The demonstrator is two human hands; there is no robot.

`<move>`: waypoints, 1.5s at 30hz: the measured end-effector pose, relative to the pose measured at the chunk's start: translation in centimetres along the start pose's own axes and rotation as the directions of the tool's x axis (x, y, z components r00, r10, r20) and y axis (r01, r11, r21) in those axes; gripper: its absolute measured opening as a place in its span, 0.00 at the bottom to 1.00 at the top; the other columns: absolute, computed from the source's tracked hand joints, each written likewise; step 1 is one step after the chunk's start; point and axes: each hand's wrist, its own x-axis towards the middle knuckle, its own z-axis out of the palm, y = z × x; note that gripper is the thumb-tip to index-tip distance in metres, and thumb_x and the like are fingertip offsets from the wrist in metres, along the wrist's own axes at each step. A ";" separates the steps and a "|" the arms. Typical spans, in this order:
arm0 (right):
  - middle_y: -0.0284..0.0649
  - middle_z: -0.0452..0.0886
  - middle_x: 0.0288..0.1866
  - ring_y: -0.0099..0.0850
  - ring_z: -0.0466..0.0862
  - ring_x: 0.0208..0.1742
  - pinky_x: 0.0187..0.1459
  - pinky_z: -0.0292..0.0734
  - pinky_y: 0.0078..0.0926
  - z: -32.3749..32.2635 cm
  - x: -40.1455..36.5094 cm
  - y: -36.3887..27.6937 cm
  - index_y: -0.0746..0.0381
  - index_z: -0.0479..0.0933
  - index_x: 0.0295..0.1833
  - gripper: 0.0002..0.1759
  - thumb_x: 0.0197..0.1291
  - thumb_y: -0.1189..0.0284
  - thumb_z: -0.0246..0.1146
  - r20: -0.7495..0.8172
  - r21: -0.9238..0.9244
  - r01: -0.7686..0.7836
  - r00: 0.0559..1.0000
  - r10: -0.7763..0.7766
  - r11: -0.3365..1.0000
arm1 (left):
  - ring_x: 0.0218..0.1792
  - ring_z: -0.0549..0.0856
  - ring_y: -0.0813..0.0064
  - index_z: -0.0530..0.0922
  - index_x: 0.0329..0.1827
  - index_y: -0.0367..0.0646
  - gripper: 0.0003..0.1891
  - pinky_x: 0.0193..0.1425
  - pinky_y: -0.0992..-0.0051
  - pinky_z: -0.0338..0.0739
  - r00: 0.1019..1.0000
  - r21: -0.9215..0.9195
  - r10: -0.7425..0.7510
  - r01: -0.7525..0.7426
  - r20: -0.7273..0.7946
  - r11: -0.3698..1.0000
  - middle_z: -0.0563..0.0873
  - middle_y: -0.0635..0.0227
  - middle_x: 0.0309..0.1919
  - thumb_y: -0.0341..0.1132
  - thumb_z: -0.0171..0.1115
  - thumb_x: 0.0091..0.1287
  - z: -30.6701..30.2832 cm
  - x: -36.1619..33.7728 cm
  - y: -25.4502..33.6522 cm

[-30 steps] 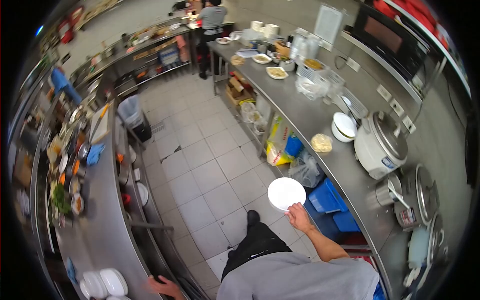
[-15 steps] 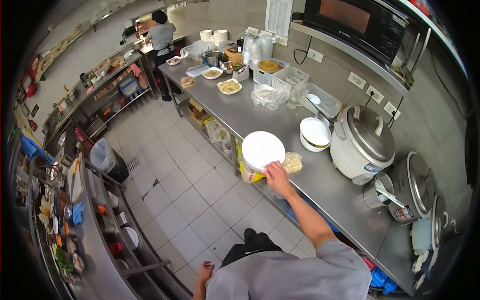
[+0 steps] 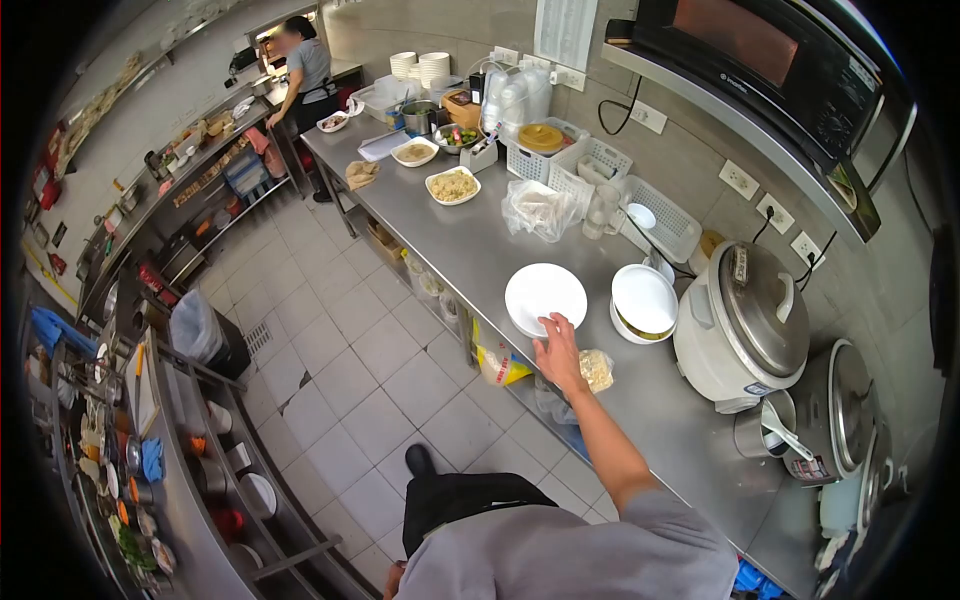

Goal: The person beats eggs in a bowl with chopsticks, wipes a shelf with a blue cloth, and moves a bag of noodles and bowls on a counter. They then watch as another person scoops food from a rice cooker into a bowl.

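Note:
A round white plate (image 3: 545, 299) lies on the steel counter near its front edge. My right hand (image 3: 560, 352) is at the plate's near rim, its fingers apart and overlapping the edge. Close beside that hand is a clear bag of pale, chopped food (image 3: 596, 370). To the right of the plate stands a white bowl (image 3: 644, 300) with a white cover or second dish on top. My left hand (image 3: 394, 578) hangs low by my body, mostly hidden by my shirt, so its fingers do not show clearly.
Along the counter (image 3: 640, 440) stand a rice cooker (image 3: 740, 340), a metal pot with a ladle (image 3: 762, 428), white baskets (image 3: 660, 222) and bowls of food (image 3: 453, 186). A microwave (image 3: 760, 70) sits on a shelf above. A co-worker (image 3: 308, 75) stands at the far end. A bin (image 3: 205, 330) is on the left.
The plate has come down from over the counter's front edge onto the counter. My right hand's fingers have loosened at its rim. My left hand has moved back toward my body. The co-worker has shifted left.

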 end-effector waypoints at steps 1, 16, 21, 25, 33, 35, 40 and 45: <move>0.49 0.77 0.56 0.49 0.74 0.62 0.62 0.73 0.41 -0.5 -0.2 -0.8 0.62 0.78 0.56 0.18 0.60 0.77 0.64 -0.011 0.036 -0.016 1.000 0.016 0.999 | 0.36 0.87 0.67 0.81 0.52 0.36 0.20 0.41 0.66 0.81 0.998 0.074 0.049 -0.051 0.026 0.996 0.88 0.55 0.36 0.40 0.70 0.61 -0.4 1.3 0.8; 0.53 0.71 0.71 0.53 0.70 0.70 0.71 0.63 0.46 1.3 -15.5 -5.0 0.64 0.71 0.67 0.28 0.61 0.72 0.65 -0.163 -0.150 -0.338 0.935 0.314 0.929 | 0.47 0.88 0.50 0.80 0.54 0.35 0.24 0.55 0.60 0.81 0.912 0.127 0.402 -0.390 -0.086 0.912 0.88 0.45 0.40 0.41 0.69 0.58 -21.3 35.1 27.1; 0.55 0.59 0.79 0.52 0.60 0.78 0.76 0.51 0.52 -2.1 -15.6 -3.7 0.68 0.57 0.77 0.38 0.65 0.66 0.62 -0.421 -0.400 -0.529 0.832 0.362 0.749 | 0.56 0.83 0.43 0.74 0.61 0.33 0.26 0.61 0.56 0.77 0.681 0.238 0.728 -0.697 -0.075 0.676 0.83 0.41 0.53 0.34 0.65 0.59 -23.5 35.0 40.6; 0.55 0.51 0.82 0.50 0.51 0.83 0.79 0.43 0.53 -6.5 -13.7 -4.2 0.67 0.49 0.81 0.41 0.71 0.59 0.57 -0.594 -0.475 -0.653 0.733 0.332 0.590 | 0.65 0.75 0.45 0.70 0.66 0.35 0.30 0.70 0.58 0.70 0.445 0.224 0.895 -0.871 -0.016 0.437 0.77 0.43 0.63 0.31 0.66 0.59 -21.6 30.8 51.1; 0.53 0.48 0.83 0.49 0.47 0.84 0.80 0.37 0.52 -9.5 -12.2 -3.2 0.67 0.45 0.82 0.42 0.75 0.51 0.49 -0.714 -0.431 -0.696 0.652 0.254 0.573 | 0.78 0.58 0.51 0.61 0.74 0.37 0.39 0.80 0.52 0.52 0.112 0.339 0.978 -0.940 0.175 0.047 0.63 0.50 0.75 0.32 0.65 0.58 -18.1 20.3 63.2; 0.53 0.49 0.83 0.49 0.47 0.84 0.80 0.37 0.52 -8.8 -12.7 -3.4 0.67 0.46 0.81 0.42 0.75 0.51 0.49 -0.717 -0.421 -0.693 0.649 0.254 0.585 | 0.79 0.57 0.52 0.59 0.75 0.38 0.39 0.81 0.51 0.50 0.077 0.354 0.981 -0.935 0.177 0.010 0.61 0.51 0.76 0.33 0.65 0.59 -17.1 20.2 64.1; 0.54 0.50 0.83 0.49 0.48 0.84 0.79 0.37 0.53 -3.4 -19.0 1.9 0.68 0.48 0.81 0.43 0.72 0.53 0.53 -0.242 -0.570 -0.693 0.656 0.715 0.442 | 0.79 0.56 0.52 0.57 0.77 0.39 0.41 0.81 0.52 0.48 0.103 0.330 0.974 -0.943 0.202 0.031 0.60 0.52 0.77 0.34 0.64 0.59 -15.5 19.9 65.1; 0.53 0.51 0.83 0.46 0.48 0.84 0.80 0.37 0.53 -4.7 -18.2 0.7 0.67 0.48 0.81 0.42 0.72 0.55 0.53 -0.440 -0.522 -0.689 0.723 0.532 0.503 | 0.80 0.55 0.52 0.56 0.77 0.38 0.42 0.82 0.52 0.46 0.174 0.310 0.955 -0.946 0.240 0.094 0.59 0.51 0.78 0.34 0.65 0.59 -14.6 20.7 65.3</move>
